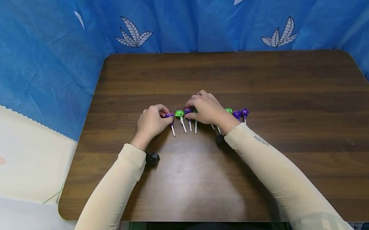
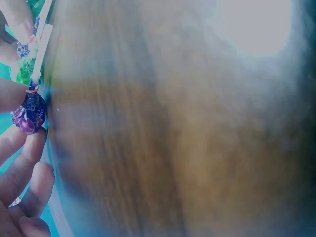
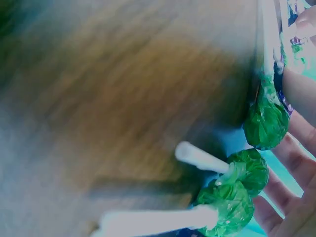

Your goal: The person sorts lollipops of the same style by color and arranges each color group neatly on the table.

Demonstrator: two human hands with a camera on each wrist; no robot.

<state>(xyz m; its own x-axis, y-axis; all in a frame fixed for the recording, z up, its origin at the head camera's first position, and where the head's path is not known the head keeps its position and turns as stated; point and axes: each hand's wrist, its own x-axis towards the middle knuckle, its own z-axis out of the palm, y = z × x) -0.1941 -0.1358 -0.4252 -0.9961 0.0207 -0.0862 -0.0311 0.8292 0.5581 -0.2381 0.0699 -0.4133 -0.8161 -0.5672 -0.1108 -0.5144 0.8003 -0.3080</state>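
My left hand (image 1: 151,121) pinches the wrapped head of a purple lollipop (image 1: 169,115) at the left end of a row; the left wrist view shows that purple lollipop (image 2: 30,113) between thumb and fingertips. Just right of it lies a green lollipop (image 1: 179,114), its white stick pointing toward me. My right hand (image 1: 208,108) holds another purple lollipop (image 1: 188,110) between thumb and forefinger. Under the right palm are more lollipops, partly hidden in the head view. From the right wrist, a green lollipop (image 3: 266,121) shows close beside the fingers, with two more green heads (image 3: 232,205) nearer the camera.
Past the right wrist, the row goes on with a green lollipop (image 1: 229,110) and two purple ones (image 1: 245,112). All lie on a brown wooden table (image 1: 301,144) with rounded corners. A blue patterned curtain (image 1: 189,9) hangs behind it, and a pale flowered cloth (image 1: 9,130) at the left.
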